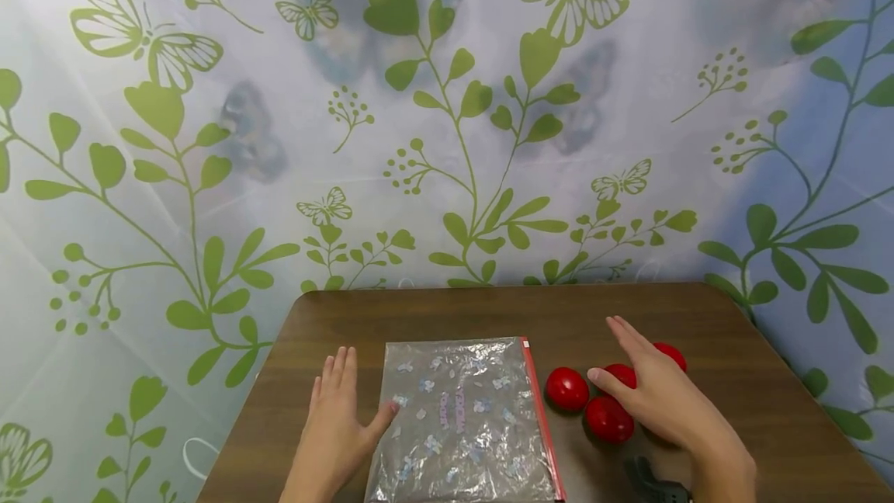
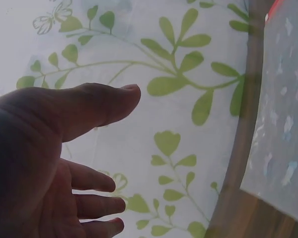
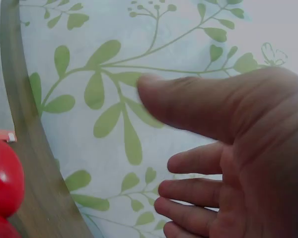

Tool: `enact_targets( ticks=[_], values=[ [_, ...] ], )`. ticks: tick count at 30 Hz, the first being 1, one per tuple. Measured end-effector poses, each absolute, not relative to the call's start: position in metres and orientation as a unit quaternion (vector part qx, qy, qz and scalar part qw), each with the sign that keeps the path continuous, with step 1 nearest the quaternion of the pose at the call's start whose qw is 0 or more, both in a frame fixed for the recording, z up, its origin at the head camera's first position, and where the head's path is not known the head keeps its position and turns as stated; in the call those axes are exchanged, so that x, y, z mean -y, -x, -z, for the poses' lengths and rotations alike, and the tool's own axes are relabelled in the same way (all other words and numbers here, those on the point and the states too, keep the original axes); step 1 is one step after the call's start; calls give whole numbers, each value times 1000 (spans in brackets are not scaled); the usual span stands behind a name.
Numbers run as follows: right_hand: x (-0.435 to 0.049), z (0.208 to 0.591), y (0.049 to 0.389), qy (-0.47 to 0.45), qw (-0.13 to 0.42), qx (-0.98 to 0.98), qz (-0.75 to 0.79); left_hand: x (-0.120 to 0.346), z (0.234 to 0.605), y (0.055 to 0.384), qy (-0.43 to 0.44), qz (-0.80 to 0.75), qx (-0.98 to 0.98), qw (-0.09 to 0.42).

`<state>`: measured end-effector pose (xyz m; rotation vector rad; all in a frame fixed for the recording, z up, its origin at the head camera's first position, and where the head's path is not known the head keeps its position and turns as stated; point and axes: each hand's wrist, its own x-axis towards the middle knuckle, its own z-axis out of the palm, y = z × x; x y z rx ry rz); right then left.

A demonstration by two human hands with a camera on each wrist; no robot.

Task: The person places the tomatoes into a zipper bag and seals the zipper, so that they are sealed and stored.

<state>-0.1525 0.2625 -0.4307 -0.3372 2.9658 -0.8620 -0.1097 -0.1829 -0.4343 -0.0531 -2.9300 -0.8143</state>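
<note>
A clear plastic zip bag with small printed figures lies flat on the table, its red zip edge along the right side. My left hand is held at the bag's left, fingers straight and thumb apart, the thumb tip overlapping the bag's left edge in the head view. Right of the bag sit several glossy red balls, egg-like in shape. My right hand is over them with fingers straight, hiding part of the farther ones. Neither hand holds anything; both wrist views show spread thumbs and bare palms.
The brown wooden table has rounded far corners. Behind it hangs a white curtain with green leaves and butterflies. A dark curved strap-like object lies at the near edge by my right wrist.
</note>
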Motion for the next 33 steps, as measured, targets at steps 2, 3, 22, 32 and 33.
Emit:
enact_targets(
  ticks=[2, 3, 22, 32, 33],
  values=[
    [-258, 430, 155, 111, 17, -954, 279, 178, 436, 109, 24, 268, 962, 54],
    [-256, 430, 156, 111, 18, -954, 279, 175, 437, 109, 26, 270, 961, 54],
    [-217, 447, 189, 123, 45, -949, 287, 129, 477, 110, 9, 301, 953, 37],
    [-205, 461, 201, 110, 69, -948, 290, 108, 510, 113, 9, 293, 956, 27],
    [-204, 463, 202, 110, 71, -947, 293, 106, 513, 113, 6, 286, 958, 31]
  ],
)
